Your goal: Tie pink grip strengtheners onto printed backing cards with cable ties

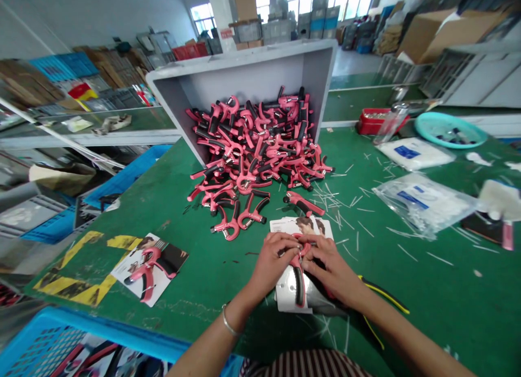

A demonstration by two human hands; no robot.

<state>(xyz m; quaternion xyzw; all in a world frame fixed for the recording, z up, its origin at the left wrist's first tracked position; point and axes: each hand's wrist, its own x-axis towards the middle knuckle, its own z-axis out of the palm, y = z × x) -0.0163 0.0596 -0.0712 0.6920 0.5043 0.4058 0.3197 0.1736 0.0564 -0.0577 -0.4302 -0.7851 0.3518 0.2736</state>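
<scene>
A pink and black hand grip (299, 282) lies on a stack of printed cards (285, 298) near the table's front edge. My left hand (277, 260) pinches the upper part of this grip from the left. My right hand (328, 268) closes on the same part from the right, and the fingertips of both hands nearly meet. Whether a tie is between the fingertips is too small to tell. Yellow-handled pliers (385, 294) lie partly under my right forearm. Another hand grip (151, 268) rests on a card at the left.
A tipped grey bin (244, 67) spills many pink and black grips (260, 143) onto the green table. White ties (358, 241) are scattered right of the cards. Plastic bags (427, 200), a turquoise plate (450, 130) and a red box stand at the right; a blue basket (44, 325) is front left.
</scene>
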